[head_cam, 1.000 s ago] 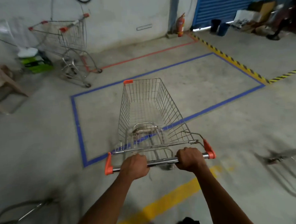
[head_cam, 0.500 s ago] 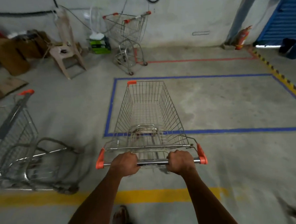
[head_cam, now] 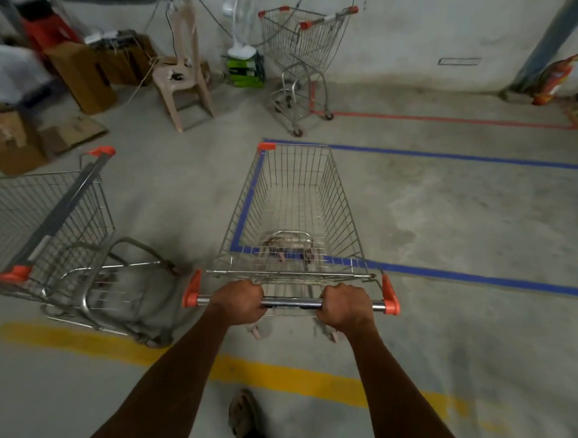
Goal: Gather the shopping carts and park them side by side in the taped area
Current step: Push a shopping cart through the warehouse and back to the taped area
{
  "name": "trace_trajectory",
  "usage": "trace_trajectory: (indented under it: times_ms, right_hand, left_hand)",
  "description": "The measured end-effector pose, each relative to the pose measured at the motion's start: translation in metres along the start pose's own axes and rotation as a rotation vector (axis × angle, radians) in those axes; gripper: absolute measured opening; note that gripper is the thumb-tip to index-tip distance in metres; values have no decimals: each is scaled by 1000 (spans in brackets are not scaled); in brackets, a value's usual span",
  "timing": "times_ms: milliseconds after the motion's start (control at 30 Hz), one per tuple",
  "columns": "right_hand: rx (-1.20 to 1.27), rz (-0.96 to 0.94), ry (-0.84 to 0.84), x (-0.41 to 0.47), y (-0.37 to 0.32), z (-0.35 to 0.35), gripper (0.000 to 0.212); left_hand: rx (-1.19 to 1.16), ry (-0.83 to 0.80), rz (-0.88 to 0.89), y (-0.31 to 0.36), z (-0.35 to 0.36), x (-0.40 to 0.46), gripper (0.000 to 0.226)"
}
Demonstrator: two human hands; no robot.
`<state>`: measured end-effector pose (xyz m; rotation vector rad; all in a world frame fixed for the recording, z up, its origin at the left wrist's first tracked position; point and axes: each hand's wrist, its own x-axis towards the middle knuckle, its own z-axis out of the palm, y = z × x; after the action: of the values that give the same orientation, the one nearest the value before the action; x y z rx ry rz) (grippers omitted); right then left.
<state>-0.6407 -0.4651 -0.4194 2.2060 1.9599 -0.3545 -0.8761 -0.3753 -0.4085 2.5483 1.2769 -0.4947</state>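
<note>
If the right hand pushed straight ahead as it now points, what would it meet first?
The right hand is already wrapped on the cart handle; straight ahead comes that cart's near basket wall, though depth is hard to judge.

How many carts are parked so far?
None fully yet. Both hands, left and right, grip the first cart, its basket over the blue taped area's left corner. Left: the cart on the left and the one by the wall.
</note>
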Motion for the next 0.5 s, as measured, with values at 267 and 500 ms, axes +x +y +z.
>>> trace_trajectory:
  times_ms: [267, 500]
  right_hand:
    - [-2, 38, 56, 102, -26, -24, 32]
    - [38, 65, 43, 196, -48, -57, 25]
  left_hand:
    - [21, 37, 27, -79, -31, 83, 35]
    - [20, 53, 68, -147, -71, 163, 38]
